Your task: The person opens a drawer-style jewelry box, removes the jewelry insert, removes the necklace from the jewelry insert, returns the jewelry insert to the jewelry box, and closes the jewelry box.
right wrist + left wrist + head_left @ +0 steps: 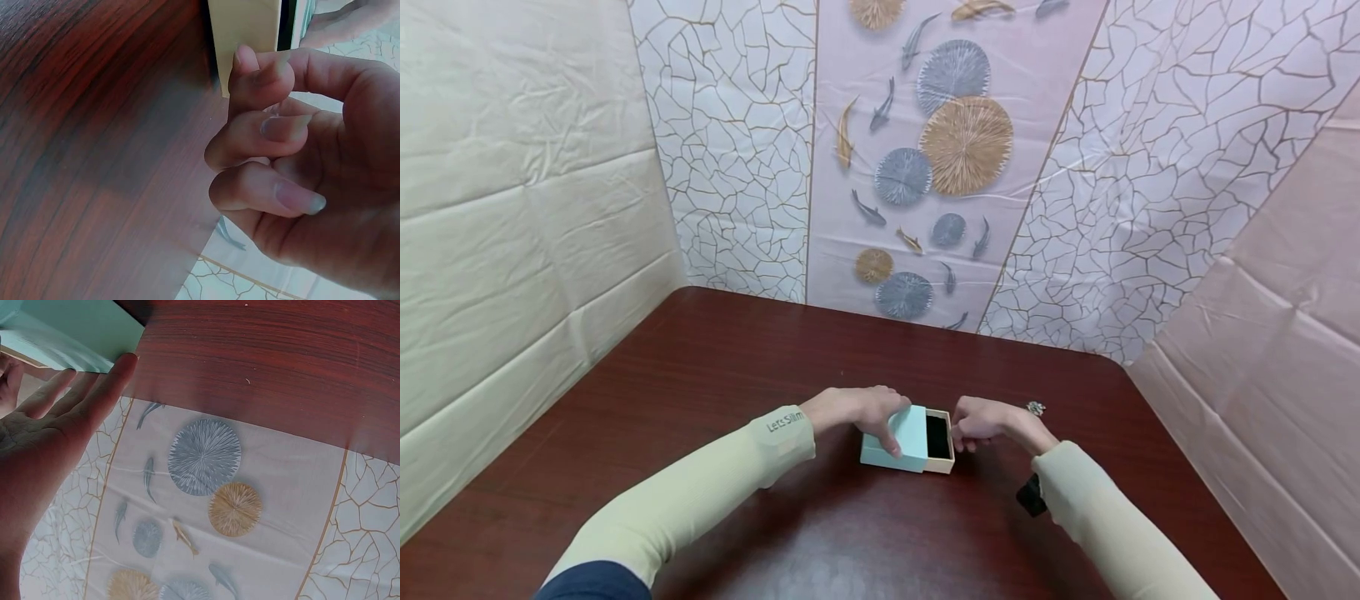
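A light blue box sleeve (pixel 904 435) lies on the table, with a cream drawer (pixel 940 465) part-way out of its right end. Black lining (pixel 937 437) shows inside the drawer. My left hand (pixel 868 413) holds the sleeve from above, its thumb on top towards the near side. In the left wrist view, the fingers (pixel 115 378) of that hand lie along the far side of the sleeve (pixel 75 334). My right hand (pixel 981 419) pinches at the drawer's outer end with thumb and index finger; the other fingers (pixel 250 140) curl towards the palm.
A small silvery, shiny item (pixel 1036 408) lies on the table just beyond my right wrist. The dark red wooden table (pixel 737 342) meets a patterned cloth backdrop (pixel 910 167). Pale cloth walls (pixel 527 208) stand on both sides. Something black (pixel 1032 497) sits under my right wrist.
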`<control>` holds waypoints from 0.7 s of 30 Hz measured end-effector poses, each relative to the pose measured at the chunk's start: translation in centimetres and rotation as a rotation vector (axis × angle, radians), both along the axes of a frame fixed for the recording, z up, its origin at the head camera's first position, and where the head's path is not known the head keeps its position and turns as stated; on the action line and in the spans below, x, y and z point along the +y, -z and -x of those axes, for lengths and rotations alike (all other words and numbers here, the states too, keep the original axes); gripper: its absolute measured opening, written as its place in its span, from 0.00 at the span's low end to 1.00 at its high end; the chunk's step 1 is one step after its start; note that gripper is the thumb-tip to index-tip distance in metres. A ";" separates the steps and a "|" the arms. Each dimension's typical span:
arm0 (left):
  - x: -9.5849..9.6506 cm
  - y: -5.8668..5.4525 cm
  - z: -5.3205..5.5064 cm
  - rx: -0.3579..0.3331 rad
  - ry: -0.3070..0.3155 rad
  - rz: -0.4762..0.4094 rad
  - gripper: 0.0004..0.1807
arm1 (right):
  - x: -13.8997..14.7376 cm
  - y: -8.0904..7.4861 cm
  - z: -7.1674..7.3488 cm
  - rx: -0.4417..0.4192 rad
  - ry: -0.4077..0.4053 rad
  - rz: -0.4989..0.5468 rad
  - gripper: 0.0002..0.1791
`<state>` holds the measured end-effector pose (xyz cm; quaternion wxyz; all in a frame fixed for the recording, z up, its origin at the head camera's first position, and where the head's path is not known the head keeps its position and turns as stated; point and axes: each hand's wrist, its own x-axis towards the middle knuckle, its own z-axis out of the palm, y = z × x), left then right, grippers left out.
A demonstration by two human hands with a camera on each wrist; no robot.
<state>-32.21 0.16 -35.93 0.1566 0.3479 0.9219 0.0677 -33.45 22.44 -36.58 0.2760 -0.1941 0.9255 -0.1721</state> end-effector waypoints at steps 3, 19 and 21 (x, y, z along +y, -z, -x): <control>0.0 0.0 -0.1 0.005 0.003 0.003 0.38 | -0.3 0.0 0.0 0.008 0.000 -0.012 0.12; 0.0 0.0 0.0 0.003 -0.007 0.003 0.36 | -1.3 0.2 0.1 0.025 -0.008 -0.015 0.13; 0.1 -0.1 -0.1 0.005 -0.006 0.001 0.36 | -1.4 0.2 0.2 0.021 -0.007 -0.007 0.13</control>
